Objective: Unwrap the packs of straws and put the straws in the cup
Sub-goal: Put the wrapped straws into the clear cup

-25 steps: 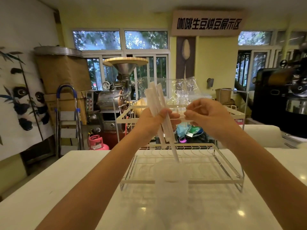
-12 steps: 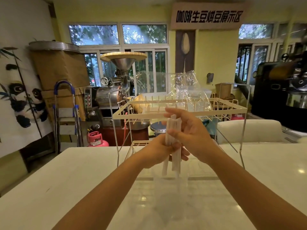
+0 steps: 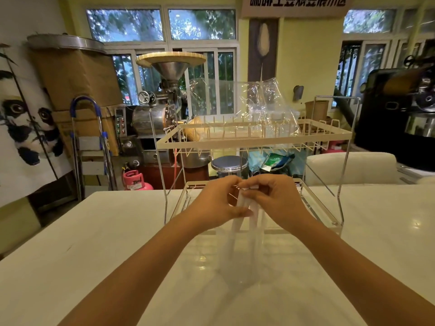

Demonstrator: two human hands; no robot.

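A clear plastic cup (image 3: 242, 262) stands on the white table (image 3: 94, 243) in front of me, hard to see against the top. A few white wrapped straws (image 3: 240, 215) hang upright with their lower ends inside the cup. My left hand (image 3: 219, 203) pinches them from the left at their upper part. My right hand (image 3: 270, 198) pinches their top ends from the right, fingertips touching those of the left hand. A crumpled clear plastic bag (image 3: 259, 107) lies on the top shelf of the rack, with more straws under it.
A two-tier cream wire rack (image 3: 254, 140) with chrome legs stands just behind the cup. The white table ends at left. Beyond it are a coffee roaster (image 3: 162, 109), a pink gas bottle (image 3: 134, 180), a folded ladder (image 3: 91, 149) and a white chair back (image 3: 353, 168).
Both hands came down from chest height with the straws, whose lower ends now sit in the cup. My right hand joined the left at the straw tops.
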